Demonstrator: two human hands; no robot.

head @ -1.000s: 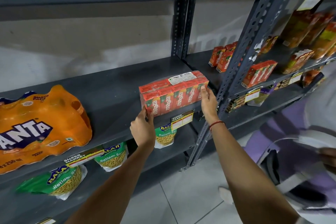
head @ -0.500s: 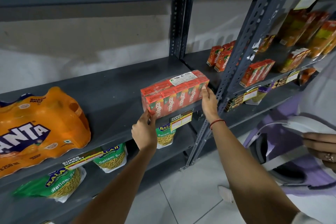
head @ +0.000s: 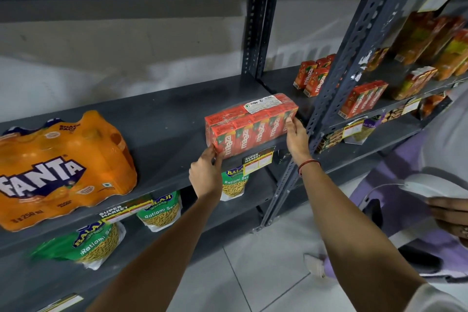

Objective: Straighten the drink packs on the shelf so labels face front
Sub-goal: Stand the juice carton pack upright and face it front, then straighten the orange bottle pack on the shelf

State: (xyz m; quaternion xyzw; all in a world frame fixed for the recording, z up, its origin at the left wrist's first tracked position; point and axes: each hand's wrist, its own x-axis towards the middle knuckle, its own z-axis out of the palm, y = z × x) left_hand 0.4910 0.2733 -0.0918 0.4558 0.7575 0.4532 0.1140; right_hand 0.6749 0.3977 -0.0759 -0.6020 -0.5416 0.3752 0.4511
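Your left hand (head: 206,175) grips the lower left corner of the red Maaza pack (head: 249,126), and your right hand (head: 296,138) is pressed flat on its right end — fingers curled round the edge. The pack sits betw. both hands at the front lip of the grey metal shelf (head: 162,119), long axis running along the edge, logos facing you. It's a boxy row of cartons in glossy shrink-wrap, w/ a white sticker on top — print too small to read.

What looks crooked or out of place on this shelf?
The red shrink-wrapped Maaza carton pack sits skewed to the grey metal shelf's front edge, held at its ends by the left hand and right hand.
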